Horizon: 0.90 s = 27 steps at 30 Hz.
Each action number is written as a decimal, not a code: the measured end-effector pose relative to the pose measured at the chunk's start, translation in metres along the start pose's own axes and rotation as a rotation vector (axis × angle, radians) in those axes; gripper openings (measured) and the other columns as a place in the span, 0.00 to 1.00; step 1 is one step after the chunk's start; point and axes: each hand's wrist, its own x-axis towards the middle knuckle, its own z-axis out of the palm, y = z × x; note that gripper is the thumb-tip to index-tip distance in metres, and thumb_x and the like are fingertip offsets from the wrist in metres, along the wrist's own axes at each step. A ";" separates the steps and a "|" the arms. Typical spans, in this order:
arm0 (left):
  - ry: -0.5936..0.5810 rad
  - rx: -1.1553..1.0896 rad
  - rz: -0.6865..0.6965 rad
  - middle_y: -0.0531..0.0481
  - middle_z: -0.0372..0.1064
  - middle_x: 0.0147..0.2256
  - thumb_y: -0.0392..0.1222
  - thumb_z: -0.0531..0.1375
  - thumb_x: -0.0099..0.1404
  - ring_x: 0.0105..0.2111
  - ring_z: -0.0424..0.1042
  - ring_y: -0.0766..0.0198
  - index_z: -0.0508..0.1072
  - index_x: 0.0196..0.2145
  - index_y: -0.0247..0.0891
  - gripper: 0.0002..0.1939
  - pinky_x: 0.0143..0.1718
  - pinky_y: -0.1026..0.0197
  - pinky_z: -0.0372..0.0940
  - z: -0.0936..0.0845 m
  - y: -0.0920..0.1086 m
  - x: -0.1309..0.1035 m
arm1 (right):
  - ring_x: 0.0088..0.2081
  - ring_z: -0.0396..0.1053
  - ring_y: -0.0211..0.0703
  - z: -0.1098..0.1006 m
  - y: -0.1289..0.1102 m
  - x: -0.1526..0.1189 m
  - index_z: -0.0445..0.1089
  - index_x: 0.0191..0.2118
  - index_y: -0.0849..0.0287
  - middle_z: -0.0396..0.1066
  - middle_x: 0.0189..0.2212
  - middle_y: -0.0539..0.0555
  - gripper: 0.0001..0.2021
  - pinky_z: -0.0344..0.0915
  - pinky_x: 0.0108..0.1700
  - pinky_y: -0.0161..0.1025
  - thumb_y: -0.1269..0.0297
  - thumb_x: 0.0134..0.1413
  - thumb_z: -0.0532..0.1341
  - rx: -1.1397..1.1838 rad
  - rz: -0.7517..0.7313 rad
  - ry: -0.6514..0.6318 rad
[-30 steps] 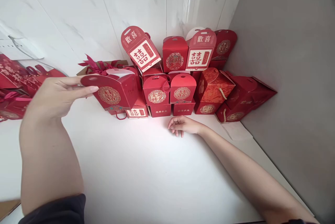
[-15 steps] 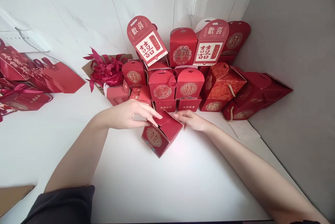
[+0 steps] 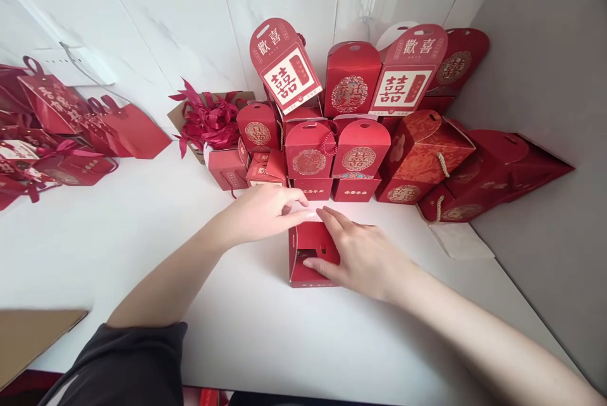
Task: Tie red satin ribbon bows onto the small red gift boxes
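Spanning one opened red box [image 3: 308,235], right fingers [image 3: 333,227] spread; left fingers' [image 3: 296,219] grip is unclear; beyond them, one carton [image 3: 178,110] holds ribbons [image 3: 215,121].

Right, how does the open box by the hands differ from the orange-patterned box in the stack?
The open box shows its inside; the orange-patterned box has its top folded shut. The open box stands on the white tabletop, while the orange-patterned box rests on another box. The open box shows plain red inside walls; the orange-patterned box has a mottled pattern and a pale cord. Both have cut-out slots.
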 end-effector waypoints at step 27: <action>0.227 0.142 0.007 0.53 0.66 0.23 0.42 0.44 0.73 0.20 0.64 0.67 0.64 0.27 0.38 0.18 0.22 0.62 0.55 -0.017 0.012 -0.025 | 0.18 0.66 0.36 0.020 0.022 0.015 0.70 0.45 0.64 0.71 0.21 0.51 0.14 0.58 0.20 0.33 0.67 0.69 0.48 -0.001 -0.031 0.768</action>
